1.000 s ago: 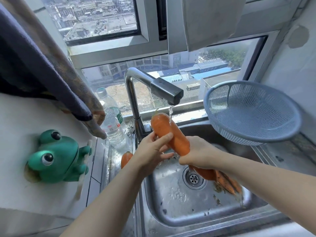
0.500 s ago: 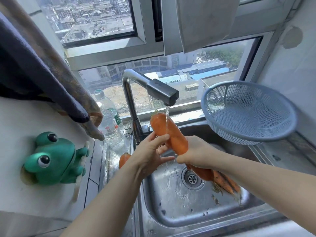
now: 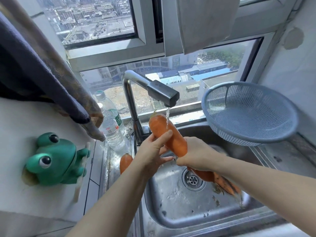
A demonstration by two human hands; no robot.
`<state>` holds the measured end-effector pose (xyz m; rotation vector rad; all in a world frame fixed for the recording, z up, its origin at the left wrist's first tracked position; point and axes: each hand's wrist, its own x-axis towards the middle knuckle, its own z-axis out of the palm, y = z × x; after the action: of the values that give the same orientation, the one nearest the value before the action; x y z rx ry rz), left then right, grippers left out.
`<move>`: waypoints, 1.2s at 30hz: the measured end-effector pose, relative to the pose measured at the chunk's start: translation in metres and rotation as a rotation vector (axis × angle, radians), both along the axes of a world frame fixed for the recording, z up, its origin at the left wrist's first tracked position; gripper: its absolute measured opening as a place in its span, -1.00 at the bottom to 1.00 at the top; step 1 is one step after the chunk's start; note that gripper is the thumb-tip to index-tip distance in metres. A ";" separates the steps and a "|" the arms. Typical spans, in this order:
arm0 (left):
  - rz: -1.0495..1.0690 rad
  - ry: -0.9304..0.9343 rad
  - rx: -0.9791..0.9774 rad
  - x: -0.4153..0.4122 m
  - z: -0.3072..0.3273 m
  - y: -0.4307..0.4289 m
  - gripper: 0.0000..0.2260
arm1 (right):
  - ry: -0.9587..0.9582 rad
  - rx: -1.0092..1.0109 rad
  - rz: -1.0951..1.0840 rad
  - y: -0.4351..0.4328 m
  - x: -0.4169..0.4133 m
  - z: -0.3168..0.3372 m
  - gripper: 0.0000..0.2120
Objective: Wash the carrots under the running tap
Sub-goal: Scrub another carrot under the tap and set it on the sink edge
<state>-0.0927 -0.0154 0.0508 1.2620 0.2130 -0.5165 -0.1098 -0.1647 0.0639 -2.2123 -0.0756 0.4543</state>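
Carrot (image 3: 168, 136) slants above the sink (image 3: 179, 209), thick end toward 11 o'clock and directly under the stream (image 3: 167, 115) from the tap (image 3: 162, 94), so water strikes near the top and runs down its length. Right hand (image 3: 196, 154) grips the thin end at 5 o'clock, probably to steady and turn it. Left hand (image 3: 153, 151) wraps the middle, thumb on top and fingers beneath, seemingly to rub dirt off.

Other carrots (image 3: 224, 183) lie in the basin at 4 o'clock of the drain (image 3: 193, 179), partly hidden by the right arm and likely awaiting their turn. A lone carrot (image 3: 125, 162) rests on the wet surface at 8 o'clock of the left hand. At 3 o'clock of the tap sits a colander (image 3: 248, 115), perhaps for the washed ones.

Against half a second earlier, little differs: tilt, both grips and the stream's landing spot match.
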 end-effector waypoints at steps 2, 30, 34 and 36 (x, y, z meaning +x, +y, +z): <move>-0.038 -0.022 -0.027 0.000 -0.001 0.007 -0.56 | 0.051 0.076 0.002 -0.003 0.001 0.002 -0.83; 0.223 -0.169 -0.071 0.007 -0.020 -0.014 -0.46 | 0.302 0.485 -0.182 0.014 0.005 0.003 -0.43; 0.191 -0.172 -0.076 0.008 -0.022 -0.009 -0.50 | 0.314 0.462 -0.076 0.014 0.008 0.003 -0.50; 0.251 -0.125 -0.069 0.011 -0.022 -0.010 -0.55 | 0.306 0.502 0.017 0.014 0.007 0.002 -0.68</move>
<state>-0.0815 -0.0258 0.0286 1.1756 0.2429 -0.2267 -0.1029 -0.1504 0.0661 -1.6350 -0.0388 0.6954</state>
